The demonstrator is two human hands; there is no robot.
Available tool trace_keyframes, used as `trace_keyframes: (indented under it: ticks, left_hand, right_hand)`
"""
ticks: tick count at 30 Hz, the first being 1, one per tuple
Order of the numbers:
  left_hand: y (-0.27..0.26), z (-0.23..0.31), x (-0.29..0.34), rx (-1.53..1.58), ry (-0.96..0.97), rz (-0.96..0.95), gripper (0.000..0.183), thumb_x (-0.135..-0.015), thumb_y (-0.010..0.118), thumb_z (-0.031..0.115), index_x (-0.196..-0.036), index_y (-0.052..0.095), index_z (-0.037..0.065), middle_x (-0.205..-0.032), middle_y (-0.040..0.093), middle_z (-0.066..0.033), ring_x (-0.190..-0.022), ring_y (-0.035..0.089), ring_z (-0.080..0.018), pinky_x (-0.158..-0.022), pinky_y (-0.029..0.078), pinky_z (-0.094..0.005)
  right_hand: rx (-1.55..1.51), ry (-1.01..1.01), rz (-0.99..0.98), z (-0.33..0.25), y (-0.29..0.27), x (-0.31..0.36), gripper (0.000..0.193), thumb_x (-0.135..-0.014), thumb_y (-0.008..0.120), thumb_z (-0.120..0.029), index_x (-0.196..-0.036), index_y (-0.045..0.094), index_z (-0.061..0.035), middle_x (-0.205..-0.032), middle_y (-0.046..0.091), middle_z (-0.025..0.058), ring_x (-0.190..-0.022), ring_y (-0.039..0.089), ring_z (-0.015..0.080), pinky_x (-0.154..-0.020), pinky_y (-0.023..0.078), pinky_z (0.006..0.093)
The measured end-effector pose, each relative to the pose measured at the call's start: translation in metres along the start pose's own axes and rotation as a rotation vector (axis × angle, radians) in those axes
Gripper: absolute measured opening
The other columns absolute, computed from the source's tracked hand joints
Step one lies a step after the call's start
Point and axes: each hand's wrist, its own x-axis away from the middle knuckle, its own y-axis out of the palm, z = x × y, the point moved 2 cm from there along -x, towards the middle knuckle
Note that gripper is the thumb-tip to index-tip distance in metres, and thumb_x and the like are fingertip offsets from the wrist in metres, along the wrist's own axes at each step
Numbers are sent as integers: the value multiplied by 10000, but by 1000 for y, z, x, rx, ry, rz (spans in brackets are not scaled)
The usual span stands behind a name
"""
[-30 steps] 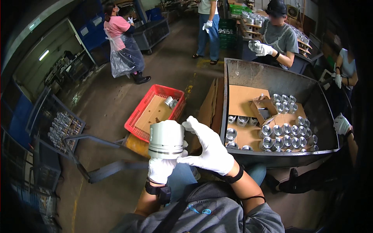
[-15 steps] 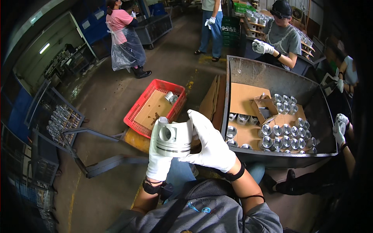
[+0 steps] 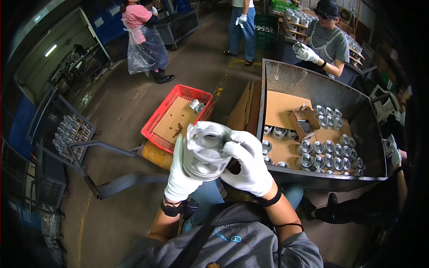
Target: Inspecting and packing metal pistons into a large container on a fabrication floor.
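Observation:
Between my two white-gloved hands is a silver engine piston [image 3: 206, 154], tilted so that its hollow open end and pin hole show. My left hand [image 3: 179, 178] supports it from the left and below, most of its fingers hidden behind the metal. My right hand [image 3: 250, 163] grips its right side, thumb and fingers bent against the rim. Beyond the piston, a red plastic crate [image 3: 154, 124] lined with cardboard holds a couple of pistons [image 3: 196, 106] at its far right corner.
At the right stands a large grey metal bin [image 3: 308, 80] with rows of pistons [image 3: 328, 149] on cardboard and a small open carton [image 3: 304, 123]. Bent metal bars [image 3: 129, 182] jut out at the left. A gloved person [image 3: 328, 44] works behind the bin; other people stand farther off.
The piston has been tipped over in my hands, from its side facing me to its hollow end showing. My right-hand fingers have curled in against its rim.

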Motion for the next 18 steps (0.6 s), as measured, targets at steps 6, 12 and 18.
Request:
trace_keyframes:
  ticks: [6, 12, 18]
  left_hand:
    - [1, -24, 0, 328, -231, -265, 1227, -666, 902, 346, -1558, 96, 100, -1543, 309, -109, -1402, 361, -248, -1178, 295, -400]
    - [8, -32, 20, 1102, -354, 26, 1117, -608, 904, 318, -1513, 272, 152, -1464, 421, -115, -1333, 451, -314, -1116, 400, -478]
    - [2, -8, 15, 919, -353, 0, 862, -870, 630, 583, -1518, 276, 138, -1517, 308, -277, -1340, 387, -508, -1017, 447, -632]
  right_hand:
    - [110, -56, 39, -9, -5, -11, 588, -581, 779, 39, -1146, 648, -63, -1131, 582, 172, -1011, 623, 347, -841, 546, 390]
    - [24, -302, -76, -16, -4, -26, 560, -645, 714, -117, -1199, 641, -147, -1059, 604, 117, -695, 566, 269, -563, 470, 349]
    - [-21, -98, -68, -20, -16, -15, 646, -599, 940, -274, -1103, 599, -57, -1253, 519, 189, -954, 640, 310, -812, 533, 415]
